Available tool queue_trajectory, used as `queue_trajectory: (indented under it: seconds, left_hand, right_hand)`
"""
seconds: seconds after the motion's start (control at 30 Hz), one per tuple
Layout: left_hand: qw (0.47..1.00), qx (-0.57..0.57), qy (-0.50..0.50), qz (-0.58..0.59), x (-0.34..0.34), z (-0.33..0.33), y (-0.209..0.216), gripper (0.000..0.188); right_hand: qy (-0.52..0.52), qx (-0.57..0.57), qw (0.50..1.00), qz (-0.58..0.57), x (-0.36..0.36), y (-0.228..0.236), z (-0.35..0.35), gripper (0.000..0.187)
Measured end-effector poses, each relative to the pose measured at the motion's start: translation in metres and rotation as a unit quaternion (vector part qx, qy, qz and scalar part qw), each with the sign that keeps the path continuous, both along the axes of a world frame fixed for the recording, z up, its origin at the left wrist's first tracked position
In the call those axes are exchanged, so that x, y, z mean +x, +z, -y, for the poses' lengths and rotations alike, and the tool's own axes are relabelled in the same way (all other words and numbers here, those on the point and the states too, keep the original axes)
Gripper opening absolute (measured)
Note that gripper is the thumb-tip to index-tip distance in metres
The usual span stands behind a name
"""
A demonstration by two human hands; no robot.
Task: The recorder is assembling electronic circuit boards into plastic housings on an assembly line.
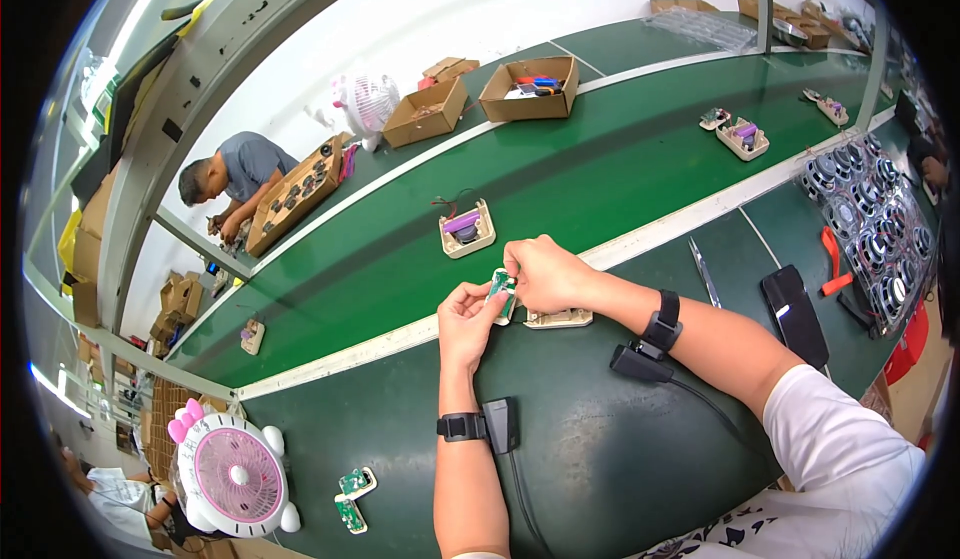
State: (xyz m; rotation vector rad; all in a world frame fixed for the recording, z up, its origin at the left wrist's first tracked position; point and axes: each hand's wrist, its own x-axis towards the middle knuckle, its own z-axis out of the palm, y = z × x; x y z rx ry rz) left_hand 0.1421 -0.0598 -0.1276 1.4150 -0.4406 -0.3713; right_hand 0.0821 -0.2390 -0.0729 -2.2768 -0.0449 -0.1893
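Observation:
Both my hands meet over the near edge of the green belt, around a small green circuit board that has a pale casing piece along its edge. My left hand pinches the board between thumb and fingers. From above, my right hand is closed with its fingertips at the board's upper end; anything smaller in them is hidden. Just below my right hand lies a cream plastic housing, partly covered by it. Farther off on the belt, another cream housing holds a purple battery and has thin wires sticking out.
Two green circuit boards lie at lower left beside a pink-and-white fan. On the right are tweezers, a black phone, an orange strap and a tray of speakers. More housings sit along the belt. A co-worker bends over parts beyond it.

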Motion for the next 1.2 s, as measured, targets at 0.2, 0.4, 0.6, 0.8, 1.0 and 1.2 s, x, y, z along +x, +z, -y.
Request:
queue_trajectory:
  seconds: [0.2, 0.4, 0.6, 0.8, 1.0, 1.2]
  left_hand:
    - [1.0, 0.0, 0.006, 0.015, -0.002, 0.002, 0.0, 0.012]
    - [1.0, -0.01, 0.015, 0.006, 0.003, -0.002, -0.005, 0.011]
    - [1.0, -0.009, 0.007, -0.004, 0.004, 0.001, -0.006, 0.011]
    - [1.0, -0.012, 0.006, -0.012, 0.005, 0.001, -0.007, 0.011]
    - [0.997, 0.007, 0.057, 0.046, 0.002, -0.001, -0.004, 0.014]
    - [0.924, 0.131, 0.231, 0.276, 0.006, -0.005, 0.004, 0.016]
  right_hand:
    - [0.002, -0.01, 1.0, -0.006, 0.0, -0.001, 0.001, 0.015]
    - [0.026, 0.016, 0.999, -0.032, 0.001, 0.004, 0.001, 0.011]
    - [0.027, 0.033, 0.999, -0.032, -0.001, 0.002, 0.004, 0.007]
    - [0.002, 0.009, 0.999, 0.047, -0.001, -0.004, 0.001, 0.013]
    - [0.006, -0.119, 0.993, -0.001, -0.012, 0.028, 0.001, 0.041]
    - [0.09, -0.266, 0.945, -0.166, -0.022, 0.03, -0.006, 0.095]
